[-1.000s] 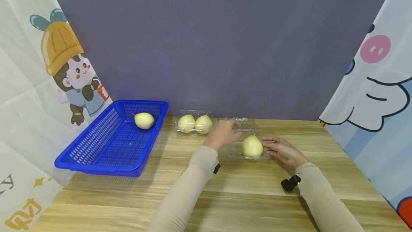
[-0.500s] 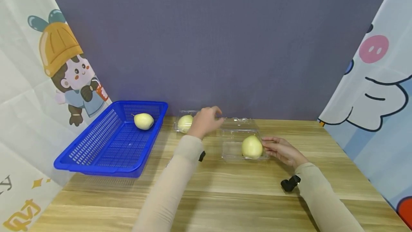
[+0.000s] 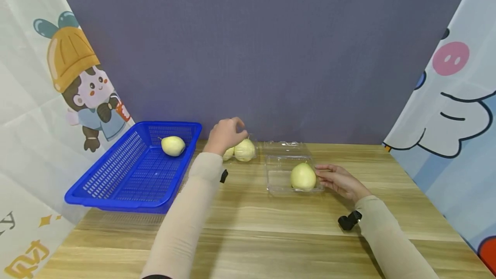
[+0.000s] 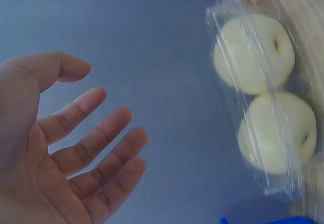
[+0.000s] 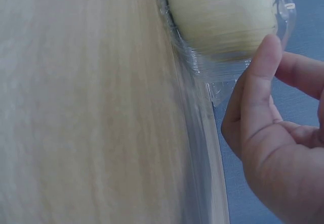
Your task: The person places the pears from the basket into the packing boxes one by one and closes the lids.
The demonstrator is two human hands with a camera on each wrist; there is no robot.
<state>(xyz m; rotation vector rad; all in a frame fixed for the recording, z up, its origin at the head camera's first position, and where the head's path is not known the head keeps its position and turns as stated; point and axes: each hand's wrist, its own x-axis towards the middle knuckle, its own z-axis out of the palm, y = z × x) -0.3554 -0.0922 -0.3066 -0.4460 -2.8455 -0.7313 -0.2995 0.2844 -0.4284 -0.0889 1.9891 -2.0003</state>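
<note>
My left hand is in the air, bare and with loosely bent fingers, partly covering a closed clear plastic box in the head view. That box holds two pale yellow pears, seen side by side in the left wrist view. My right hand is at the right side of a second clear plastic box, its lid raised at the back. Thumb and fingers pinch this box's edge in the right wrist view. One pear sits in its right half.
A blue plastic basket stands on the left of the wooden table, with one pear lying in it. A grey panel rises along the table's back edge. Printed cloths hang at both sides.
My left hand has moved left from the open box, past the closed box's right pear, toward the basket. The right hand has kept its place at the open box.
</note>
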